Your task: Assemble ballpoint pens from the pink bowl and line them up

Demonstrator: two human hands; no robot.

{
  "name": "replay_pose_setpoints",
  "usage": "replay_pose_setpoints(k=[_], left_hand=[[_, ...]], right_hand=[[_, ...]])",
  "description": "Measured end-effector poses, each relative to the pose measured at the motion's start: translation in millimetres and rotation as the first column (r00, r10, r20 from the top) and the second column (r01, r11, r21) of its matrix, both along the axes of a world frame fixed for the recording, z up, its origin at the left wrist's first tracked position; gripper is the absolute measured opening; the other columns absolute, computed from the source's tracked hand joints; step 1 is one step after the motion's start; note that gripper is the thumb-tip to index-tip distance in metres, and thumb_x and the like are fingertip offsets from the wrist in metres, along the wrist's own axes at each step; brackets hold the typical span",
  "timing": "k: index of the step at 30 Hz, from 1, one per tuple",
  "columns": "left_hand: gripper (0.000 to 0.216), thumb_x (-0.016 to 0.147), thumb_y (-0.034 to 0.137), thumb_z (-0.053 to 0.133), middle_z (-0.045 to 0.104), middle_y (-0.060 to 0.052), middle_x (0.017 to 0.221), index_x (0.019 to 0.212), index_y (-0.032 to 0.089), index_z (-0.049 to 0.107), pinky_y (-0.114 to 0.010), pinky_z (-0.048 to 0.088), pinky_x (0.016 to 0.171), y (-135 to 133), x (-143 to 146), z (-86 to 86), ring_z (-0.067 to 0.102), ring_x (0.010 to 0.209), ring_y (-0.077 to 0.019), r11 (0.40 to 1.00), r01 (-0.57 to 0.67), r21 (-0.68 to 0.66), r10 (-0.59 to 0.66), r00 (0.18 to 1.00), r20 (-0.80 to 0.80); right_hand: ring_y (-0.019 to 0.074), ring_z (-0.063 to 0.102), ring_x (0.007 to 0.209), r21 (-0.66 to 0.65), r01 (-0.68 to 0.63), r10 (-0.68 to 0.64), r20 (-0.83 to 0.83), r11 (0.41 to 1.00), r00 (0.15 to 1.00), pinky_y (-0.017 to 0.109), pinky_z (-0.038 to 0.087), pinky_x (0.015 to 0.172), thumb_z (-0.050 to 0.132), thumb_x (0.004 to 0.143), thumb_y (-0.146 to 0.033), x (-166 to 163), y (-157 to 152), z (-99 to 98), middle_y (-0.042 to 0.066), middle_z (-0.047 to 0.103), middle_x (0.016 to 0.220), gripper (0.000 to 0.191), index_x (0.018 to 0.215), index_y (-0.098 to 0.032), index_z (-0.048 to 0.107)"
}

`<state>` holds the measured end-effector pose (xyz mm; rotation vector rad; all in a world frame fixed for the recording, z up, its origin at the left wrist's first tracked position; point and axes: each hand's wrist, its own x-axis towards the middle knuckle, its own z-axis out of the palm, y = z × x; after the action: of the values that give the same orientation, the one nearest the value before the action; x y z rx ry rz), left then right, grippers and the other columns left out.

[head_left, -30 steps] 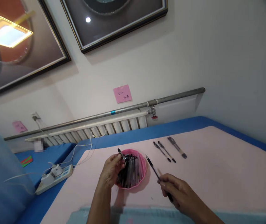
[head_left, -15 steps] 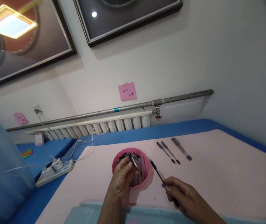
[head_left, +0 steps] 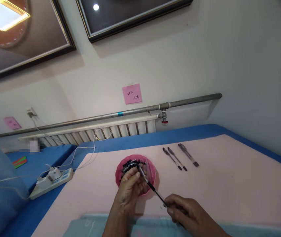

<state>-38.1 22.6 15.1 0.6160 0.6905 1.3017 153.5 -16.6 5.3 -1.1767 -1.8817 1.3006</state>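
Observation:
My left hand [head_left: 128, 187] is closed around a dark pen cap [head_left: 140, 168], over the near side of a pink basket [head_left: 117, 174]. The tip of a black pen [head_left: 158, 193] is at the cap's opening, partly inside it as far as I can see. Gripping the pen's rear half is my right hand [head_left: 183, 210], low in front of the basket. Black caps and clear pen parts [head_left: 150, 169] lie in the basket, partly hidden by my left hand. Several capped black pens [head_left: 172, 158] rest side by side to its right.
Pink paper [head_left: 219, 184] covers the blue table [head_left: 192, 130]. At the left stands a white power strip [head_left: 53, 182] with plugs and a trailing cable. A radiator [head_left: 120, 130] and a metal pipe [head_left: 192, 100] run along the wall behind. Light blue cloth [head_left: 88, 225] lies at the front edge.
My right hand has brought the pen left, and its tip now meets the cap in my left hand. Before, the two were apart. The view has shifted slightly.

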Motion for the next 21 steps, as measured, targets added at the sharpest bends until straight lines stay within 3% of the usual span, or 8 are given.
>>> replay_pose_setpoints(k=[6,13,16,18,19,21], left_hand=[[0.026,0.067,0.019,0.072,0.065,-0.003,0.078,0.092,0.015,0.066,-0.025,0.048,0.067,-0.9,9.5,-10.6,0.060,0.068,-0.0108,1.000,-0.009,-0.008,0.008,0.998,-0.065],[0.014,0.068,0.021,0.072,0.060,-0.001,0.071,0.079,0.014,0.065,-0.023,0.045,0.060,-3.0,28.2,-22.5,0.056,0.062,-0.0095,0.995,0.070,0.064,-0.066,0.995,-0.072],[0.022,0.068,0.023,0.072,0.065,-0.004,0.081,0.088,0.015,0.066,-0.026,0.047,0.065,-5.0,31.2,-21.5,0.060,0.070,-0.0125,0.999,0.033,0.037,-0.030,0.996,-0.081],[0.031,0.069,0.026,0.071,0.066,-0.007,0.094,0.099,0.017,0.065,-0.028,0.048,0.068,-6.2,31.4,-21.0,0.062,0.079,-0.0162,1.000,-0.008,0.005,0.008,0.995,-0.102],[0.034,0.069,0.027,0.071,0.066,-0.009,0.097,0.101,0.018,0.065,-0.028,0.048,0.068,-6.5,31.3,-21.2,0.063,0.080,-0.0172,1.000,-0.017,-0.007,0.016,0.993,-0.116],[0.034,0.068,0.028,0.072,0.066,-0.010,0.098,0.100,0.018,0.066,-0.028,0.048,0.065,-6.7,30.8,-22.7,0.063,0.079,-0.0177,1.000,-0.010,-0.026,0.006,0.991,-0.131]], right_hand=[[0.0135,0.050,0.058,-0.031,0.057,-0.057,-0.010,0.998,0.998,0.023,0.037,0.057,0.047,0.079,-0.035,1.5,-0.1,2.4,-0.003,0.052,0.058,0.019,0.077,-0.019,0.058],[0.0117,0.050,0.056,-0.030,0.126,-0.127,-0.061,0.992,0.990,0.022,0.037,0.055,0.047,0.082,-0.031,-0.9,-2.5,-5.4,-0.004,0.055,0.059,0.017,0.074,-0.019,0.058],[0.0117,0.053,0.058,0.011,0.187,-0.185,-0.069,0.982,0.980,0.021,0.039,0.055,0.049,0.082,-0.032,7.5,5.3,-11.2,-0.003,0.057,0.060,0.018,0.079,-0.019,0.061],[0.0121,0.054,0.056,0.063,0.346,-0.345,-0.029,0.936,0.938,0.021,0.040,0.053,0.048,0.083,-0.036,23.5,18.6,-13.5,-0.003,0.059,0.061,0.023,0.085,-0.019,0.063],[0.0125,0.056,0.055,0.109,0.476,-0.482,0.031,0.873,0.876,0.021,0.041,0.051,0.047,0.083,-0.038,34.7,27.0,-13.7,-0.002,0.060,0.063,0.026,0.089,-0.019,0.063],[0.0148,0.059,0.061,0.164,0.594,-0.612,0.093,0.787,0.785,0.023,0.043,0.053,0.042,0.085,-0.040,61.5,45.1,-12.5,0.001,0.064,0.071,0.032,0.095,-0.018,0.062]])
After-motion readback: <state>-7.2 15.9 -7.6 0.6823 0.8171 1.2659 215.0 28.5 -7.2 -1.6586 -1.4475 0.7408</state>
